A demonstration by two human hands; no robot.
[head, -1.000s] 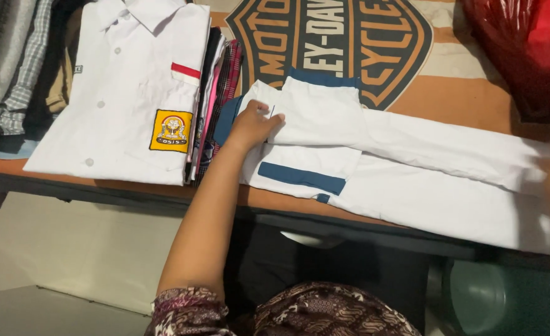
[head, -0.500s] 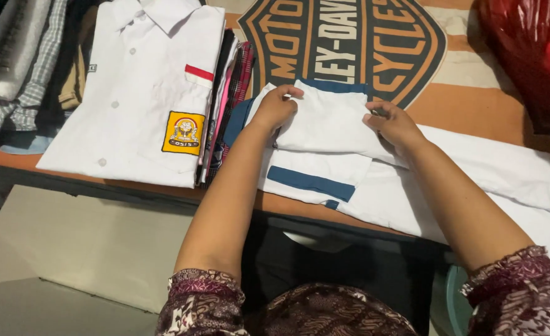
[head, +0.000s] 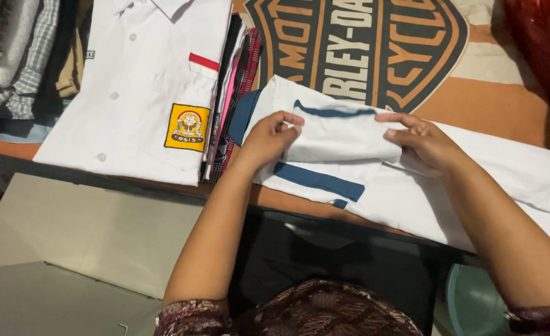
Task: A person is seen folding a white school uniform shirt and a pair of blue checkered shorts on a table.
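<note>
Yellow and square, a sewn badge (head: 188,127) sits on the chest pocket of the folded white button shirt (head: 135,93) at the table's left, with a small red strip (head: 204,61) above it. Behind the hands lies an orange cloth with a large dark shield-shaped emblem (head: 356,46). The white garment with dark blue trim bands (head: 343,146) lies on the table edge just right of the shirt, partly folded. The left hand (head: 270,134) pinches its folded edge between thumb and fingers; the right hand (head: 421,142) grips the opposite side, fingers curled over the cloth.
</note>
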